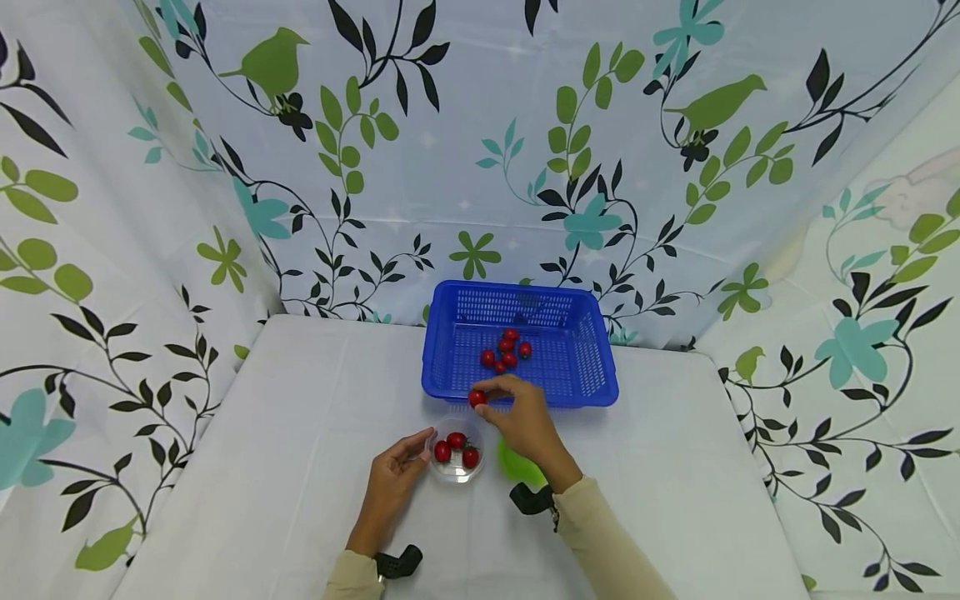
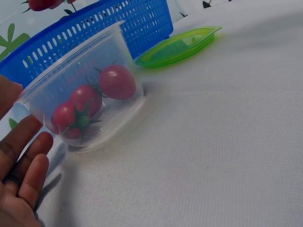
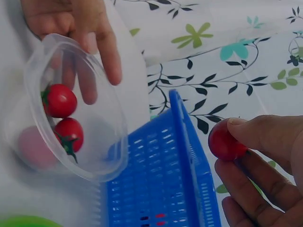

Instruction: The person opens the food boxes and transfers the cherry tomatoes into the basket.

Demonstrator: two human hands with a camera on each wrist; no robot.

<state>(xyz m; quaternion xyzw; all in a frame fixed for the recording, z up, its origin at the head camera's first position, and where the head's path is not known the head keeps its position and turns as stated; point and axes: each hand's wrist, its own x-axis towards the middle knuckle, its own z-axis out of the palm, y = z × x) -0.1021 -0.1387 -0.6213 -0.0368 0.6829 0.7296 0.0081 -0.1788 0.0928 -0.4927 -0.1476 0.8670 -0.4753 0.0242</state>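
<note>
My right hand [image 1: 519,414] pinches a red cherry tomato [image 3: 227,140] between thumb and fingers, over the near rim of the blue basket in the head view. Beside the clear plastic container [image 1: 452,476], my left hand [image 1: 396,477] rests its thumb and fingertips at the left side and rim. Three tomatoes with green stems lie in this container; one of them [image 2: 117,82] shows clearly through the wall in the left wrist view. More tomatoes [image 1: 509,359] lie inside the blue basket.
The blue perforated basket [image 1: 581,396] stands behind the container, near the back of the white-covered table [image 1: 322,433]. A bright green lid [image 2: 177,47] lies right of the container, partly under my right arm. Patterned curtains [image 1: 465,167] enclose the table's back and sides.
</note>
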